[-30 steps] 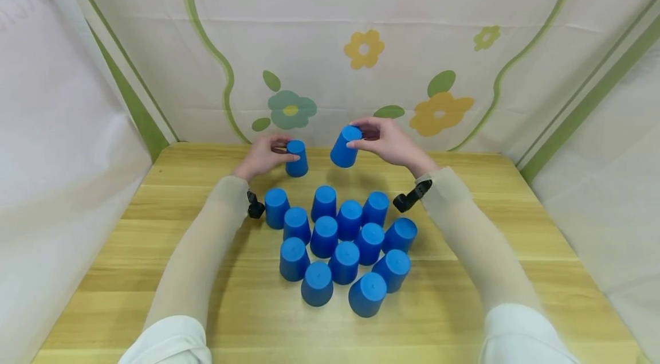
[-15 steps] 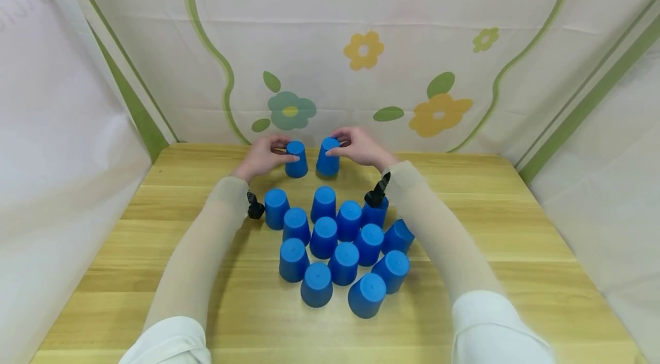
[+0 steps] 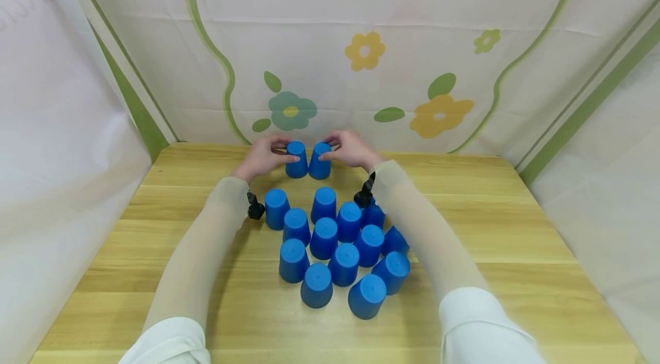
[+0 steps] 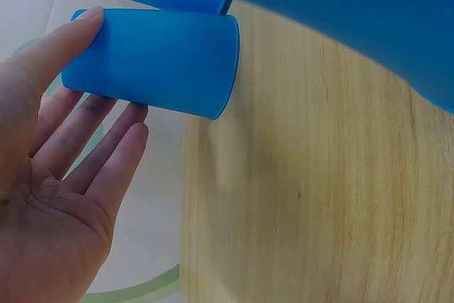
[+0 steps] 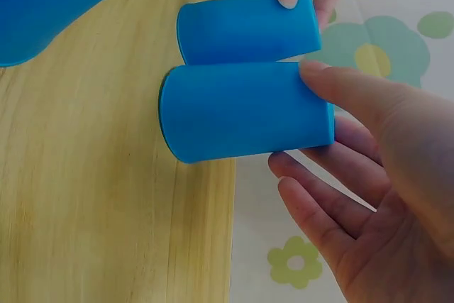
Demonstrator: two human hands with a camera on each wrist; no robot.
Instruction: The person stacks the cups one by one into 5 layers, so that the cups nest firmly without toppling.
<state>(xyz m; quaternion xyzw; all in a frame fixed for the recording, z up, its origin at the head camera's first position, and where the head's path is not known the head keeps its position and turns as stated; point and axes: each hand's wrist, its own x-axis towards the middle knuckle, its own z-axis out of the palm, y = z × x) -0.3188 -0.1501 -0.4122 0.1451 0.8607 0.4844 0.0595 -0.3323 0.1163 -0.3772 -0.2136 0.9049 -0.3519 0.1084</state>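
Observation:
Two blue plastic cups stand upside down side by side near the table's far edge, their rims touching or almost so. My left hand [image 3: 263,156] pinches the left cup [image 3: 296,164] near its top, thumb in front and fingers behind. The right cup [image 3: 319,165] is pinched the same way by my right hand [image 3: 352,149]. In the left wrist view the left cup [image 4: 152,62] lies between thumb and fingers. The right wrist view has the right cup [image 5: 245,111] against my right thumb and fingers, with the left cup [image 5: 248,28] beyond it.
Several more upside-down blue cups [image 3: 325,238] stand in a loose cluster nearer to me on the wooden table [image 3: 247,318]. My right forearm partly covers the cups at the cluster's right side. Close behind the table hangs a flowered curtain [image 3: 319,66].
My right hand has brought its cup left and down, from tilted in the air to upright beside the left cup. The left hand and its cup have stayed in place.

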